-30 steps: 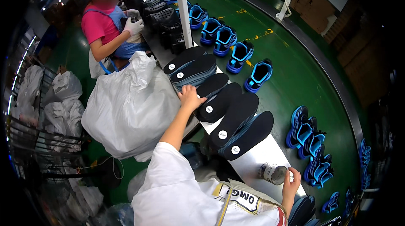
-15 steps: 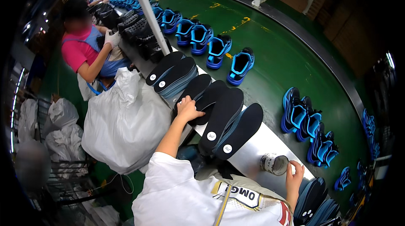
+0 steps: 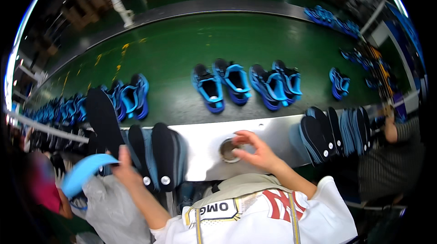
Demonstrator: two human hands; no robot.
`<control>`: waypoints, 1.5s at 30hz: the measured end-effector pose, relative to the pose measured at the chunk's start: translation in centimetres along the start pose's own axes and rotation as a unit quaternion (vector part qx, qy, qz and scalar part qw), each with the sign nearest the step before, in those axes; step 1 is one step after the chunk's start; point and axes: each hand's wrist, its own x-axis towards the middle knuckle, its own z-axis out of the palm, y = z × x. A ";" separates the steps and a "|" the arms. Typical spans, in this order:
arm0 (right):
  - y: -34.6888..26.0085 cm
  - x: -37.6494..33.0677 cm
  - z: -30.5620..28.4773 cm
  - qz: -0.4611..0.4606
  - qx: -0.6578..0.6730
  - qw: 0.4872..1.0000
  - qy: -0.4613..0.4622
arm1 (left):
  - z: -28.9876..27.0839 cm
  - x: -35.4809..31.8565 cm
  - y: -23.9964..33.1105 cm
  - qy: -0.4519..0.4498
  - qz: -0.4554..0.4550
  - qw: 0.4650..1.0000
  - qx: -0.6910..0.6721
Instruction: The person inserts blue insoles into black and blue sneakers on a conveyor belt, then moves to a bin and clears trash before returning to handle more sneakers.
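Note:
My left hand (image 3: 126, 171), blurred by motion, is closed on an insole with a light-blue underside (image 3: 84, 175), which bends out to the left. A black insole (image 3: 104, 119) stands up just beyond this hand; whether the fingers hold it too I cannot tell. Beside it, stacks of black-topped insoles (image 3: 165, 153) with round white stickers lie on the metal ledge (image 3: 209, 132). My right hand (image 3: 260, 153) is at a small round jar (image 3: 227, 156) on that ledge. Its thumb and forefinger are apart near the jar's rim, with nothing visible between them.
Black-and-blue shoes (image 3: 236, 82) stand on the green surface (image 3: 173, 53) beyond the ledge. More insole stacks (image 3: 318, 134) lie to the right. A white sack (image 3: 114, 207) bulges at lower left, near a co-worker in pink (image 3: 43, 189). Another person's arm (image 3: 390, 128) shows at far right.
The view has swung to the right. My left hand has lifted an insole from the stacks. My right hand has shifted from the jar's side to its rim.

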 end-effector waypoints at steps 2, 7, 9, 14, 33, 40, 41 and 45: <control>-0.3 -0.9 -1.2 -0.063 0.186 0.980 -0.035 | 4.6 -8.5 -2.4 -0.186 0.233 0.925 0.235; 1.9 -3.4 -7.5 -0.035 0.158 0.963 0.218 | 13.6 -25.8 -9.5 -0.584 0.253 0.726 0.262; 4.5 -5.2 -11.8 0.003 0.099 0.941 0.324 | 16.3 -30.0 -9.6 -0.706 0.183 0.604 0.322; 11.3 -12.9 -24.2 0.095 -0.179 0.924 0.326 | 19.5 -33.8 -13.3 -0.921 0.105 0.328 0.182; 6.9 -12.0 -32.4 0.008 -0.409 0.858 0.309 | 34.9 -22.2 -23.5 -0.507 0.038 0.814 0.281; 5.4 1.5 -28.9 -0.184 -0.435 0.869 0.144 | 34.0 -24.2 -21.8 -0.455 -0.003 0.847 0.275; 6.0 2.2 -28.7 -0.177 -0.450 0.870 0.095 | 33.7 -24.2 -21.8 -0.446 -0.009 0.854 0.266; 7.0 2.4 -29.1 -0.178 -0.538 0.822 0.046 | 32.7 -23.8 -22.0 -0.448 -0.026 0.862 0.235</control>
